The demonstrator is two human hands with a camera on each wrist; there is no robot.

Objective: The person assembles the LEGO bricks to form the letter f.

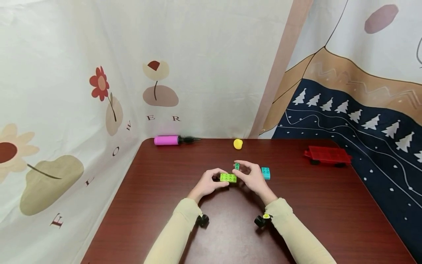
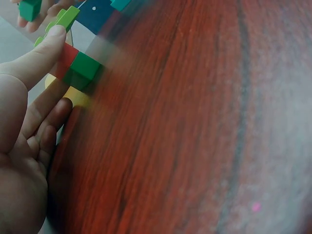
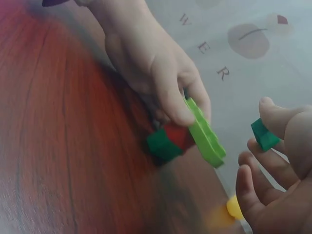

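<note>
My left hand [image 1: 208, 182] grips a lime-green toy brick [image 1: 228, 178] between thumb and fingers, its studs facing up. Under that brick, the right wrist view shows a red brick [image 3: 178, 135] and a dark green brick [image 3: 163, 146] joined to it, low over the table. My right hand [image 1: 253, 178] pinches a small green two-stud brick [image 1: 237, 166] between thumb and index finger, just beyond the lime brick's right end and apart from it. Beside the right hand, a turquoise brick [image 1: 265, 173] lies on the table.
A small yellow toy [image 1: 238, 143] stands near the far edge of the brown table [image 1: 158, 212]. At the back left lies a pink pump [image 1: 166, 140] with a black end. A red wheeled toy [image 1: 329, 155] is at the back right. Printed cloth [image 1: 211, 73] hangs behind.
</note>
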